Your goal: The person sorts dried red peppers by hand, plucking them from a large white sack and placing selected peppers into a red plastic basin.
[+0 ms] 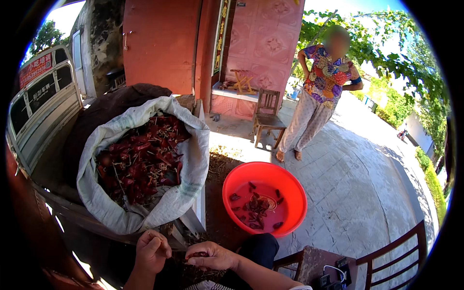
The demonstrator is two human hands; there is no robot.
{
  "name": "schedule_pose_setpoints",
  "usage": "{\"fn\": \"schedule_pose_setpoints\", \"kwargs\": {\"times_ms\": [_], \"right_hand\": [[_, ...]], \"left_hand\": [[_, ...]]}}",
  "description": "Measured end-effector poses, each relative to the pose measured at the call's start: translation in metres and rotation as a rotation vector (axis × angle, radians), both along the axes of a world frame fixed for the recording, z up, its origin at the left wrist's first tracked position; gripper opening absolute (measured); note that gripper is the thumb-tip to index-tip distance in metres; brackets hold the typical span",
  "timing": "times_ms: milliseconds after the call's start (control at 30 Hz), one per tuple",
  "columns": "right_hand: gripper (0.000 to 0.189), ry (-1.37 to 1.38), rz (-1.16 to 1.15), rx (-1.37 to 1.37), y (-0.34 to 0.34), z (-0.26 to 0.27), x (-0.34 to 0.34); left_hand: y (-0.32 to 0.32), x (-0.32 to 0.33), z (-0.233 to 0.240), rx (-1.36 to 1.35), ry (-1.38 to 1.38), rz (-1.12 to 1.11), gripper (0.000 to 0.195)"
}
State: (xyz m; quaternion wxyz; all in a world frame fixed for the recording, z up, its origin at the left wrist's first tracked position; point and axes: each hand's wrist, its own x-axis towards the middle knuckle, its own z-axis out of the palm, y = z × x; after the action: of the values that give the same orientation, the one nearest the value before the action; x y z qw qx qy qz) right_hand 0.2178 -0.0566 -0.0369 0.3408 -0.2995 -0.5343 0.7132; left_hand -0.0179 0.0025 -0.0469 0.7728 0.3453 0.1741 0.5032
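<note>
My right hand (212, 256) is closed around dark red dried chili peppers (197, 256), low in the head view. To its left my left hand (153, 250) is raised with its fingers curled together; whether anything small is pinched between them I cannot tell. Just beyond it stands a white woven sack (192, 188) with its rim rolled down, full of dried red chilies (145, 156) with pale stems. A red plastic basin (298, 197) on the ground, ahead and to the right of my hands, holds a small heap of dark chilies (257, 208).
A person (326, 78) in a patterned shirt stands beside a wooden chair (270, 117). A truck bed's side rack (43, 90) and a dark sack (119, 96) are at the left. Near my right arm are a small table (313, 257) with electronic devices and a slatted chair back (395, 250).
</note>
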Motion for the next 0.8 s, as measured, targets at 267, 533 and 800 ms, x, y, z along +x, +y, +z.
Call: {"fn": "schedule_pose_setpoints", "kwargs": {"times_ms": [267, 533, 800], "right_hand": [[0.033, -0.654, -0.866, 0.474, -0.001, 0.022, 0.11], [0.056, -1.132, -1.003, 0.544, 0.03, 0.015, 0.146], [0.038, -0.775, -0.71, 0.309, 0.002, -0.01, 0.087]], "left_hand": [[0.0, -0.02, 0.003, 0.793, 1.312, 0.123, 0.025], [0.098, 0.018, 0.07, 1.26, 1.322, 0.607, 0.026], [0.196, 0.053, 0.075, 1.252, 1.659, 0.59, 0.038]]}}
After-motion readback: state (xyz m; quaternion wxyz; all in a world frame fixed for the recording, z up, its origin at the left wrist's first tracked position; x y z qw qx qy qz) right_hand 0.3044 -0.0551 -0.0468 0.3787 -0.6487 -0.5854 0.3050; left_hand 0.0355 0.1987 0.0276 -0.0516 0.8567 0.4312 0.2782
